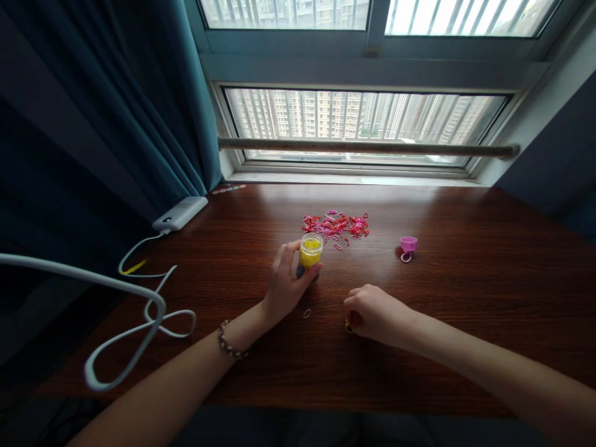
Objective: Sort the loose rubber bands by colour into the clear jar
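My left hand (287, 279) is wrapped round a small clear jar (311, 250) with yellow contents, held upright over the table. Just behind the jar lies a loose heap of red and pink rubber bands (336, 226). My right hand (372, 313) is at the tabletop, its fingers pinched on a yellow rubber band (349, 326) that pokes out below them. Between the two hands a single pale rubber band (307, 313) lies flat on the wood. Most of my right fingertips are hidden behind the hand.
Right of the heap stands a small pink cup with a ring (408, 244). A white power strip (180, 213) sits by the blue curtain, and its thick white cable (158, 310) loops across the table's left side. A yellow strip (135, 267) lies near the cable.
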Demonstrator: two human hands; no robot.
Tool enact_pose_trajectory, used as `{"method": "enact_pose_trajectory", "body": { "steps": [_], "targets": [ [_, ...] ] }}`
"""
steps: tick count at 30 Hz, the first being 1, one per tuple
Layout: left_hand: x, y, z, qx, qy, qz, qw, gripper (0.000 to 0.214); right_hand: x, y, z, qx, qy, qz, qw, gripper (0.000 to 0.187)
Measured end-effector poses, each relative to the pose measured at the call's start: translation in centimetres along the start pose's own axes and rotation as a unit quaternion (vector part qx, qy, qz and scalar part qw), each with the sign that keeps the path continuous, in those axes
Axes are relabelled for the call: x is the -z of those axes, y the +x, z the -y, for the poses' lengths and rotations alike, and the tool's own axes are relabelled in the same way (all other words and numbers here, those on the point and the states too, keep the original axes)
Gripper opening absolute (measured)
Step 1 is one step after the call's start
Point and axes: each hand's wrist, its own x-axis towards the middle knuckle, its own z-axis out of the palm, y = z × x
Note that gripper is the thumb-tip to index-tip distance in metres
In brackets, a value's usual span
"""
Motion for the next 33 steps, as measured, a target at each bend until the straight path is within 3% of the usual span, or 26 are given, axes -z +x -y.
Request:
{"method": "enact_pose_trajectory", "body": {
  "steps": [4,9,12,21,28,33],
  "targets": [
    [0.1,0.2,-0.1,-0.019,0.023,-0.005,1.0,0.039,-0.8,0.8,0.5,0.04,0.032,-0.007,0.999,0.012],
    [0.3,0.4,0.1,-0.024,0.039,-0.015,0.999,0.039,-2.1,3.1,1.3,0.102,0.1,-0.111,0.984,0.013],
    [0.4,0.6,0.3,-0.019,0.041,-0.02,0.999,0.039,-2.6,4.5,1.9,0.115,0.118,-0.132,0.977,0.014],
    [0.7,1.0,0.6,-0.022,0.038,-0.034,0.998,0.038,-2.0,5.4,2.0,0.08,0.067,0.005,0.994,0.015],
    [0.7,1.0,0.4,-0.027,0.044,-0.034,0.998,0.037,0.2,3.5,1.9,0.031,0.177,0.014,0.984,0.011],
    [0.7,0.9,0.3,-0.041,0.054,-0.022,0.997,0.037,-0.8,2.0,2.5,0.006,0.134,0.033,0.99,0.018]
  ]
}}
